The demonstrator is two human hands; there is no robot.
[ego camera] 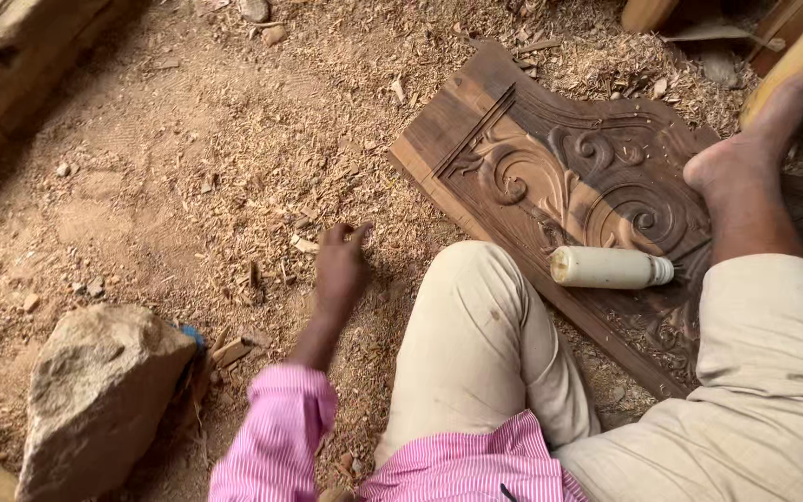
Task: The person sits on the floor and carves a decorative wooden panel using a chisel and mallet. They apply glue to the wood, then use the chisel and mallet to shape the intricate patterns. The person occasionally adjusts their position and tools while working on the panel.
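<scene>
On sawdust-covered ground, person sits with legs folded, seen from above. Left hand (341,265) reaches out to the left of the knee, fingers curled loosely down, fingertips touching the wood shavings (262,223); no clear pinch, cannot tell if it holds a chip. Sleeve is pink striped (276,437). Right hand not visible. Carved wooden panel (569,177) lies flat to the right, dark, with scroll and leaf relief, running from far centre to near right. Cream cylindrical mallet (611,267) lies on its side on the panel's near part, just beside the beige-trousered knee (476,325). Bare foot (745,158) rests on the panel's far right part. Large rock (95,390) sits near left, well apart from the panel. Log (11,56) along far left edge.
</scene>
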